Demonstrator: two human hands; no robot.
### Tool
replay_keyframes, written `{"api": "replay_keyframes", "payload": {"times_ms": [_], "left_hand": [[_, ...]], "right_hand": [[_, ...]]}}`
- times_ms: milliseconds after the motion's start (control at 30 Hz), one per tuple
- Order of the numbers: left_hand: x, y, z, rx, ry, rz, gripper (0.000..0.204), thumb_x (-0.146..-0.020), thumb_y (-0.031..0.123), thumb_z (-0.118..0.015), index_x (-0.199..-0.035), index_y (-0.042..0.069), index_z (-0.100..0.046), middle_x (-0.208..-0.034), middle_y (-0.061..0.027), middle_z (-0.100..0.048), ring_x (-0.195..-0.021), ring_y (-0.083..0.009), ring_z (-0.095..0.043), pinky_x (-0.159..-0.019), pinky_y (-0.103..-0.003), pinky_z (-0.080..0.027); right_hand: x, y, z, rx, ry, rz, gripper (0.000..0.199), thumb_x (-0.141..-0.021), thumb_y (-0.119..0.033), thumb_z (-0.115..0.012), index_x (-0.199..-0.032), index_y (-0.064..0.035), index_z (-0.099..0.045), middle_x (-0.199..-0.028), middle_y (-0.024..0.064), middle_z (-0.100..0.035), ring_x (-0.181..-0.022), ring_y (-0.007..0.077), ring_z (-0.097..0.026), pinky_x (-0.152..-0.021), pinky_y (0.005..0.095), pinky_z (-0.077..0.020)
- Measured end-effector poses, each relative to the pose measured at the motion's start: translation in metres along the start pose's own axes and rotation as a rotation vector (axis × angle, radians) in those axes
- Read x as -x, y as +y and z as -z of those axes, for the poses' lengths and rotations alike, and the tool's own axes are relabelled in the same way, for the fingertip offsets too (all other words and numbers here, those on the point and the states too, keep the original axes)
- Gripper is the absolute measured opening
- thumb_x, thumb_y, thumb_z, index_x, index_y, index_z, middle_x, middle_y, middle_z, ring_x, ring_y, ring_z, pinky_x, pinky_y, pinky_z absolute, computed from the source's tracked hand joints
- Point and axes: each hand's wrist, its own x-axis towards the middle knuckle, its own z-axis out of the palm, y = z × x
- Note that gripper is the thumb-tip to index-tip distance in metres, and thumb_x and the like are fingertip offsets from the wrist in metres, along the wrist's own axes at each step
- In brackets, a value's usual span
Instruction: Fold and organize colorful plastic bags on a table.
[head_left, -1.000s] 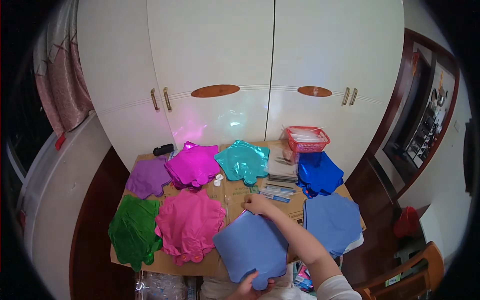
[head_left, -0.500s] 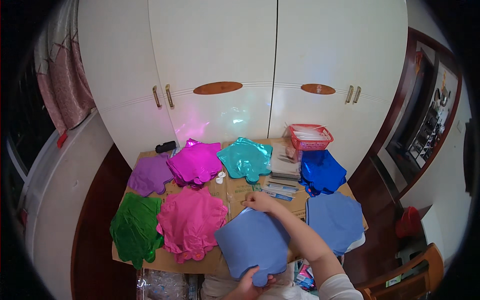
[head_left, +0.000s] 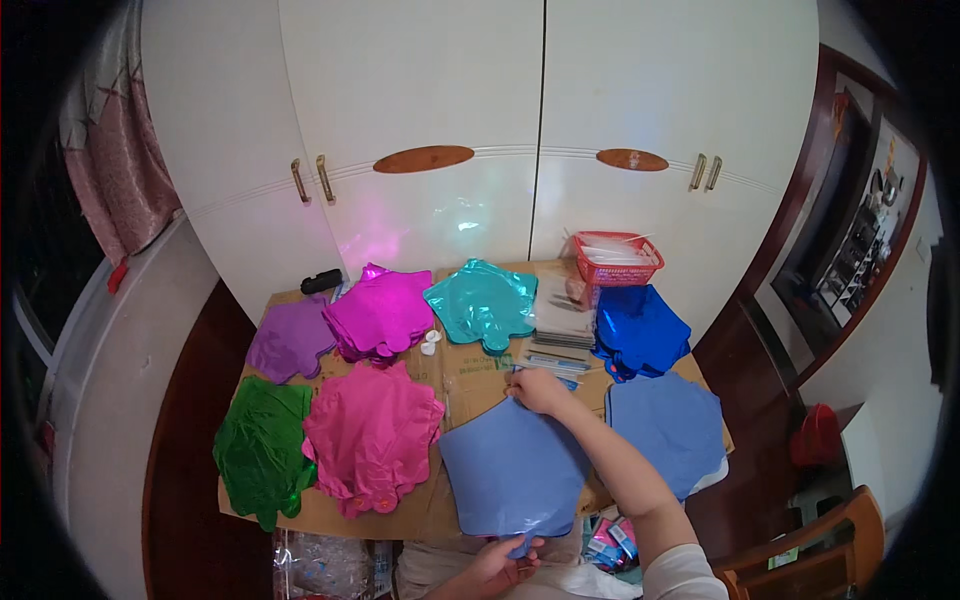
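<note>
Pale blue star-shaped foil balloon, flat on the cardboard-covered table, between a hot-pink foil balloon stack at left and a matching pale blue stack at right. Left hand pinches its bottom tail with fingers closed. Right hand grips its top point, fingers curled shut.

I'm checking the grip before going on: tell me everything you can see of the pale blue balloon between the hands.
The pale blue balloon is a flat, uninflated foil piece, roughly pentagon-shaped with rounded corners, matte periwinkle, slightly creased. It lies flat on the cardboard-covered table, its lower part hanging over the near edge. The right hand pinches its far top corner; the left hand holds the narrow neck at its bottom. A stack of like-coloured balloons lies just to its right, a pink one to its left.
</note>
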Motion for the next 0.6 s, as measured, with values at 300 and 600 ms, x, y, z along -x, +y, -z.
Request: {"api": "replay_keyframes", "payload": {"times_ms": [300,600], "left_hand": [[-0.003,0.000,-0.014,-0.048,0.140,-0.050,0.027,-0.097,0.024,-0.048,-0.107,0.000,-0.055,-0.077,-0.0046,-0.056,-0.075,-0.0181,-0.056,-0.071,-0.030,-0.050],[-0.008,-0.002,-0.010,-0.062,0.099,-0.096,0.026,-0.097,0.021,-0.048,-0.107,-0.002,-0.054,-0.080,-0.0075,-0.057,-0.076,-0.0219,-0.057,-0.073,-0.033,-0.049]], "right_hand": [[0.059,-0.065,0.022,-0.011,0.247,-0.066,0.029,-0.083,-0.028,-0.063,-0.098,-0.0031,-0.057,-0.101,0.0175,-0.056,-0.084,0.0393,-0.060,-0.071,0.0458,-0.0486],[0.117,-0.070,-0.012,0.023,0.317,0.309,0.034,-0.079,-0.026,-0.066,-0.109,-0.0115,-0.059,-0.110,0.0100,-0.055,-0.108,0.0282,-0.051,-0.091,0.0403,-0.0402]]}}
